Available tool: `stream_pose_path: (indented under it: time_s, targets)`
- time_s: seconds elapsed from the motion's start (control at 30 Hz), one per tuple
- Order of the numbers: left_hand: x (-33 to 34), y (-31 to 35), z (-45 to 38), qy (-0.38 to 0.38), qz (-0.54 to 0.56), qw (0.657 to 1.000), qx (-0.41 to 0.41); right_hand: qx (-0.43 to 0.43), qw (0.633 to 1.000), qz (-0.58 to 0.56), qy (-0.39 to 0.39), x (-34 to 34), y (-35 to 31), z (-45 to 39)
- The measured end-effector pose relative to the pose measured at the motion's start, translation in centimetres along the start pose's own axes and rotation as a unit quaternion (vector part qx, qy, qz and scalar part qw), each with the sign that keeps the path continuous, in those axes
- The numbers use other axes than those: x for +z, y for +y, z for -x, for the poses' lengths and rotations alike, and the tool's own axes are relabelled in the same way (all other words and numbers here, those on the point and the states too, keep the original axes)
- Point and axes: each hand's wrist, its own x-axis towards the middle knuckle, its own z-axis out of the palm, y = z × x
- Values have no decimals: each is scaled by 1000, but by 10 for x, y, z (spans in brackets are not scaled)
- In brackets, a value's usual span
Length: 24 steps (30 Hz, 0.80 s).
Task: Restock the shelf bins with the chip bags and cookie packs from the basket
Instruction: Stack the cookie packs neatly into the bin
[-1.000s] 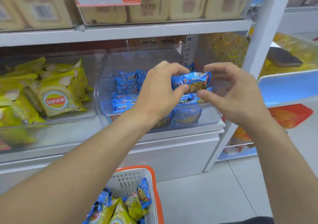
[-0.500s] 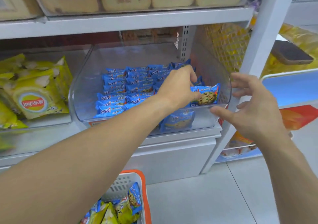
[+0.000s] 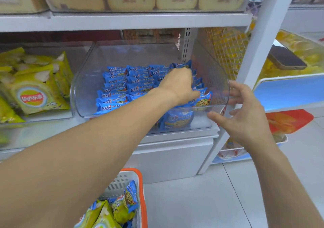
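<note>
The cookie pack (image 3: 201, 101) lay at the front right corner of the clear bin (image 3: 84, 91), tilted against the low front lip, beside the rows of blue packs (image 3: 122, 87) already stacked there. Your left hand (image 3: 178, 85) was down inside the bin on top of that corner, fingers curled over the packs; whether it pinched the pack or only pressed it, the view did not show. Your right hand (image 3: 245, 121) was outside the bin, fingers spread and loose, holding nothing, just beside the bin's right front edge.

The step looked like seating this pack into the row. To do it well, you needed to lay it flat and square with its neighbours, label up, and nudge it back from the lip so it could not slide out. The film wrapper would likely be slippery and the cookies brittle, so light pressure with flat fingers served better than a squeeze. Your right hand was well placed to steady the bin wall if the bin shifted.

The chip bin (image 3: 43, 119) to the left held yellow bags (image 3: 33, 94). The basket (image 3: 140, 192) on the floor below had more chip bags and at least one cookie pack, so plenty remained.
</note>
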Motion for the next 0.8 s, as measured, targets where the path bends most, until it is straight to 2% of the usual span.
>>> stream_pose_path:
  time_s: [0.1,0.2,0.27,0.33,0.4,0.5,0.6,0.7,0.8]
  targets:
    - [-17,-5,20,133,63,989,22,4,1000,14,15,6,-1,3]
    - [-28,-8,62,236,124,960,83,21,996,52,66,13,-8,8]
    - [-29,-15,97,286,142,940,117,15,990,65,122,19,-18,14]
    - [-23,-27,135,321,140,928,128,-27,983,66,167,30,-34,26]
    - [-9,-48,177,333,133,926,118,-79,985,33,152,51,-52,42]
    - [29,-89,239,281,127,950,58,-138,990,-2,12,94,-71,75]
    - [75,-137,293,169,125,976,-47,-149,977,34,-150,142,-76,114]
    - [117,-170,336,55,103,987,-114,-133,945,117,-275,187,-69,159]
    - [146,-184,361,-118,45,978,-168,-107,893,198,-389,221,-60,192]
